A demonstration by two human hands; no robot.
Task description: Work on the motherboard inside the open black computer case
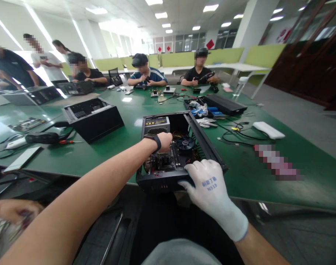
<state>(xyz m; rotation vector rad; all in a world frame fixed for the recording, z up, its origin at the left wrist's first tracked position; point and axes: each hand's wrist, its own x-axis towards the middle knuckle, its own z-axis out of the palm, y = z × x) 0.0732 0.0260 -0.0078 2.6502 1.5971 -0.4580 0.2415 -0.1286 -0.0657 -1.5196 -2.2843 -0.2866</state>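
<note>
An open black computer case [168, 176] lies on its side at the table's near edge, its inside facing up. My left hand [165, 142], bare with a dark wristband, reaches into it with the fingers curled closed; what they hold, if anything, is hidden. Close by sit the power supply [157, 124] and the round black CPU fan [185, 144]. In a white work glove, my right hand [205, 176] grips the near right edge of the case, thumb on the outer face. Below the hands the motherboard [168, 158] is partly visible among thin wires.
Another black case [95, 119] stands tilted to the left, near a red screwdriver [70, 141]. Gloves [199, 109], black cables [228, 138] and a white box-like object [268, 130] lie right. A neighbour's hand [19, 211] shows lower left. Several people work across the green table [267, 162].
</note>
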